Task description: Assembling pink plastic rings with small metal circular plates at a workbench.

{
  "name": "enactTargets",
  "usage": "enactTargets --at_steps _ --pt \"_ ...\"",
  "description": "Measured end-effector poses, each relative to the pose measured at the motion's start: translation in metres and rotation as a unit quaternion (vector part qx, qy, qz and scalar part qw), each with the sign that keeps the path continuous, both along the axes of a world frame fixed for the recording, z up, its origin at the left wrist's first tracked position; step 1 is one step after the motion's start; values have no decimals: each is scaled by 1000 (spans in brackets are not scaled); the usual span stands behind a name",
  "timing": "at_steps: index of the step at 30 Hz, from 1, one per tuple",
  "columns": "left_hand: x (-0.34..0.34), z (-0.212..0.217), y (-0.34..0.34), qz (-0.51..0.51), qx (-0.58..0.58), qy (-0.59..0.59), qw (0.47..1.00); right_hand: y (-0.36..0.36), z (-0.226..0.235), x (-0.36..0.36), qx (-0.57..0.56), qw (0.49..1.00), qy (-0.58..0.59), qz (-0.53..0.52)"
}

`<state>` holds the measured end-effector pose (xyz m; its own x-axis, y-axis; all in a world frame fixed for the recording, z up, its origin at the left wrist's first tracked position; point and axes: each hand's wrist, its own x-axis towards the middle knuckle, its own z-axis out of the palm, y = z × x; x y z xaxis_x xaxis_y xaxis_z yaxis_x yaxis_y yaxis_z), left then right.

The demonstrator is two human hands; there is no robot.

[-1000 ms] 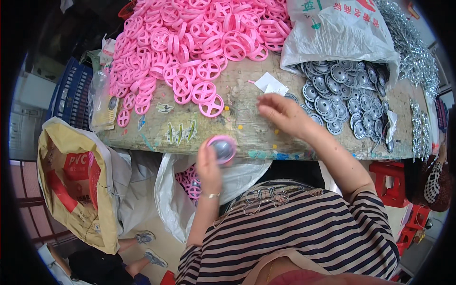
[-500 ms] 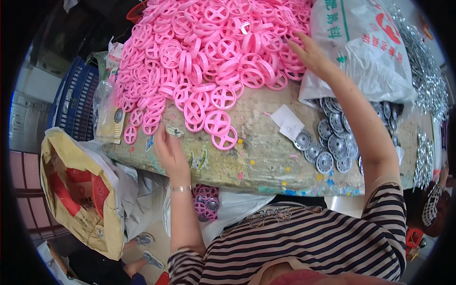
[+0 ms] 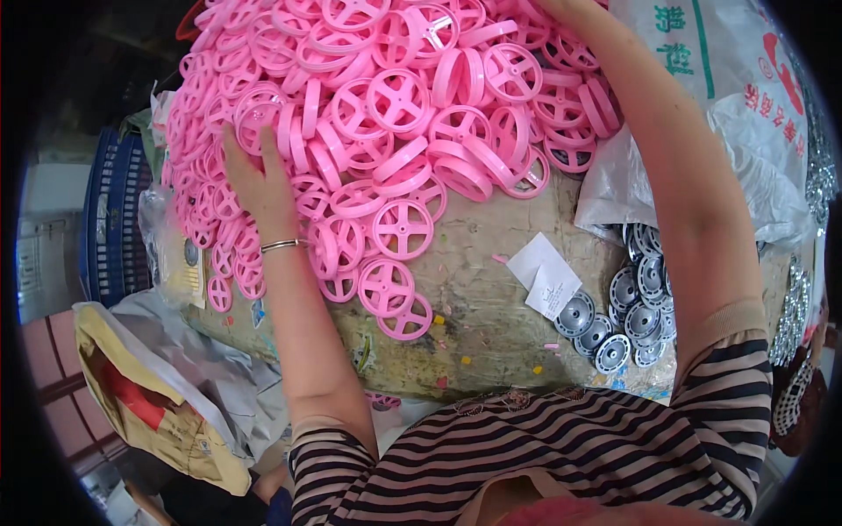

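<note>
A large heap of pink plastic wheels (image 3: 397,101), each a ring with crossed spokes, covers the far and middle parts of the table. My left hand (image 3: 260,188), with a bracelet at its wrist, rests against the heap's left side. Its thumb and forefinger are apart, and I make out nothing held. At the top edge of the picture, my right hand (image 3: 566,9) reaches over the heap's far right. Most of that hand is cut off, so its fingers do not show.
Silver-grey discs (image 3: 643,321) lie at the right, partly under a white plastic sack (image 3: 702,167). White paper slips (image 3: 551,285) sit beside them. Silver tinsel-like strips (image 3: 792,307) hang at the far right. A blue crate (image 3: 123,219) and an open yellow bag (image 3: 167,394) stand left.
Both arms have stretched forward. My left hand went from the table's near edge onto the heap; my right hand moved farther away, to the picture's top edge. The view has come closer to the table.
</note>
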<state>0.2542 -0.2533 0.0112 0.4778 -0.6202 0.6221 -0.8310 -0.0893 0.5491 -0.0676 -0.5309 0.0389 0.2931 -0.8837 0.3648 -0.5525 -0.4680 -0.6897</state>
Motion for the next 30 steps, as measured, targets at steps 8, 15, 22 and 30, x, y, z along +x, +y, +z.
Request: enactTargets --at_steps 8,15,22,30 --pt "-30 22 -13 -98 -8 24 995 26 17 11 150 973 -168 49" --pt "-52 27 -15 -145 16 90 985 54 21 -8 166 970 -52 168" --pt "-121 39 -20 -243 78 239 937 76 16 -18 -36 989 141 -10" --pt "-136 24 -17 -326 170 254 895 83 -4 -54 173 961 -114 186"
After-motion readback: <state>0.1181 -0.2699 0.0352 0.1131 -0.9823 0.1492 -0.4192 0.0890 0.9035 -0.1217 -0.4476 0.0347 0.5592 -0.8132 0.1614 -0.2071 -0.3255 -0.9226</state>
